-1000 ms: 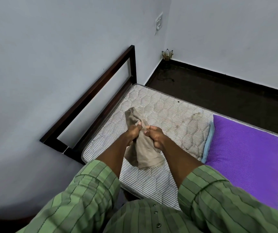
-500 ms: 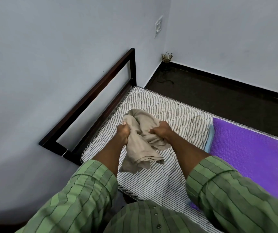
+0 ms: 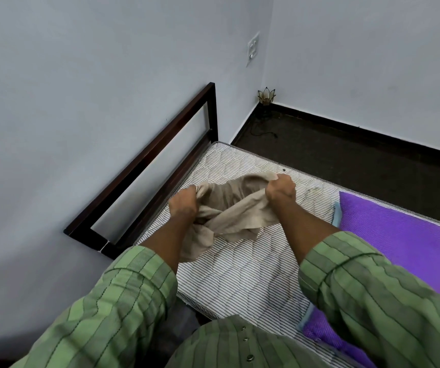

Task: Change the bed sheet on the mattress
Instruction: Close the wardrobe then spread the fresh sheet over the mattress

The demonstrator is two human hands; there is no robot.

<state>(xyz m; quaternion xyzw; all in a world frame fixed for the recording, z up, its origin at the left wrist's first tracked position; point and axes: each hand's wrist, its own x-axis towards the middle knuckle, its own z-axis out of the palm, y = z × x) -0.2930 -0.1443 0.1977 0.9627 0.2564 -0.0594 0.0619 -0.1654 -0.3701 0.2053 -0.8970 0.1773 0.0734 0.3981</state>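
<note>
Head: beige sheet [image 3: 236, 212] bunched, stretched left-right between both hands.

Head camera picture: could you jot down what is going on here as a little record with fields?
place: striped bare mattress on a dark bed frame beside the wall
cloth: beige sheet, bunched, partly spread between the hands
left hand: grips one end
right hand: grips the other end
beside: purple pillow on the mattress
corner: small lotus-shaped holder on the floor
</note>
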